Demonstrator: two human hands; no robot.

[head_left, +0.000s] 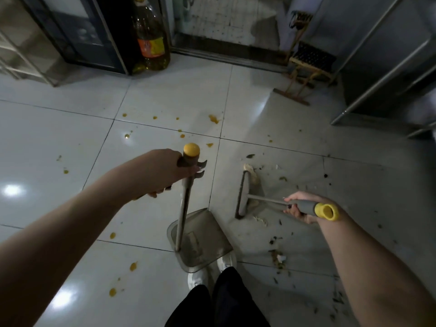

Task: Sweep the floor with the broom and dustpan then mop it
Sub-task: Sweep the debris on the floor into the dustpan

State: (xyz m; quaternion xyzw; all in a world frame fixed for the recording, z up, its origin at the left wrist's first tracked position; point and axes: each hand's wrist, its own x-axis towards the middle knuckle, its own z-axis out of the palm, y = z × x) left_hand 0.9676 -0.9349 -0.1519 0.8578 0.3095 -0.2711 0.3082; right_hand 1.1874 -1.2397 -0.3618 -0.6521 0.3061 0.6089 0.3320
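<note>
Head view: sweeping stage, mop not in sight. L hand [169, 172] is wrapped round the top of the dustpan [203, 241] handle, just under its yellow cap. R hand [298, 206] is clasped round the broom [244, 194] grip.

The pan sits on the floor [70, 138] by the person's shoes. Its shaft stands near upright & its mouth looks to open right, twd the broom. The broom head's long axis runs near-to-far; its handle runs right, yellow end twd the R forearm.

To do well:
- Keep the pan lip flat on the tile.
- Drag the scraps [278, 258] left in short strokes, bristles low.
- The orange spots [213, 119] look wet, so prob. leave them for the mop.
</note>
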